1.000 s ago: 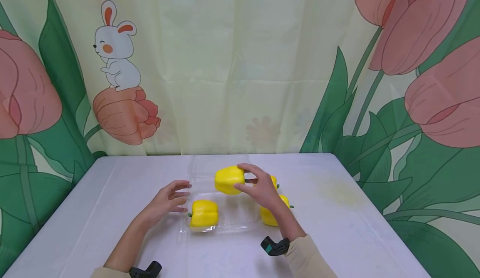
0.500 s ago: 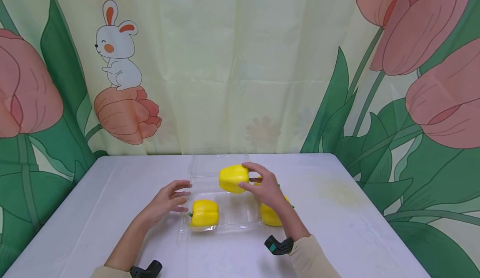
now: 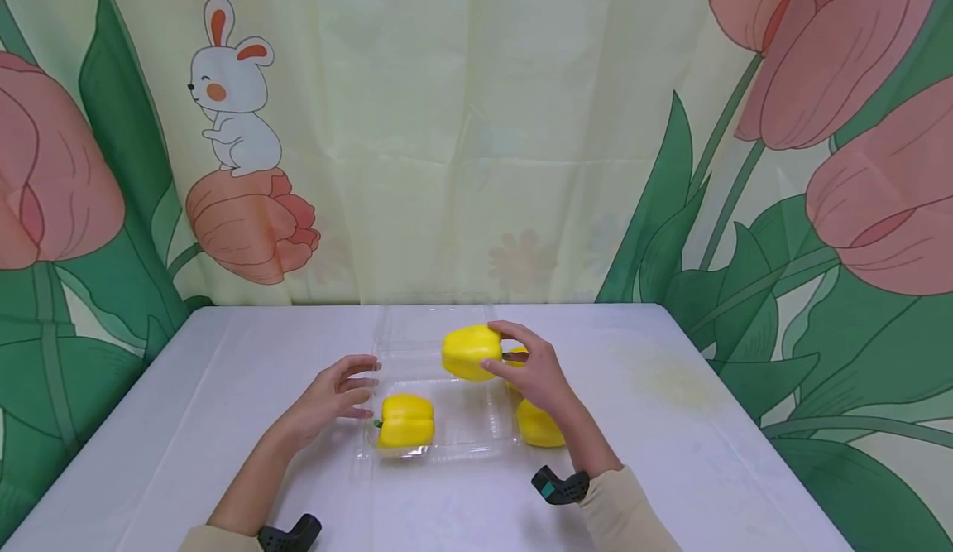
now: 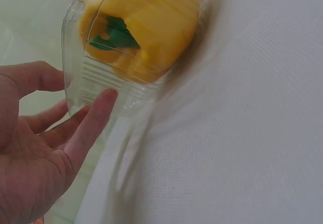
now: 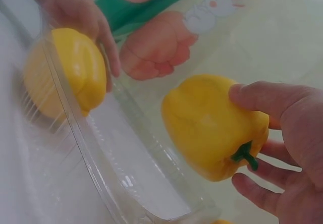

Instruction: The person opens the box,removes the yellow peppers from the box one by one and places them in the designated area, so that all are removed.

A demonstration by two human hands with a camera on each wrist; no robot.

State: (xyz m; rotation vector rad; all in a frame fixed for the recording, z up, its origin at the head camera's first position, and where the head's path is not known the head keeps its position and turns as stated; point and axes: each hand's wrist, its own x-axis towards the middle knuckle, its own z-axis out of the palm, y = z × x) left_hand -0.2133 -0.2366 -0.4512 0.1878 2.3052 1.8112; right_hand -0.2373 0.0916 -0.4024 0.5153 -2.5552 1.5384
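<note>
My right hand (image 3: 532, 375) grips a yellow bell pepper (image 3: 471, 352) by its stem end, thumb on one side and fingers on the other. In the right wrist view this bell pepper (image 5: 212, 125) is held up over the clear plastic container (image 5: 171, 183), its green stem toward the palm. A second bell pepper (image 3: 406, 421) lies in the left part of the container (image 3: 469, 420), its stem (image 4: 115, 35) facing left. My left hand (image 3: 328, 403) has its fingers spread, with fingertips right at the container's left wall, as the left wrist view also shows.
Another yellow bell pepper (image 3: 539, 424) lies on the table just right of the container, and one more (image 3: 516, 355) sits behind it, partly hidden by my right hand. The container's clear lid (image 3: 424, 328) lies folded back toward the printed curtain (image 3: 462, 122).
My right hand has moved slightly right and up with the bell pepper, away from the container's middle. The left hand and the bell pepper in the container have stayed put.
</note>
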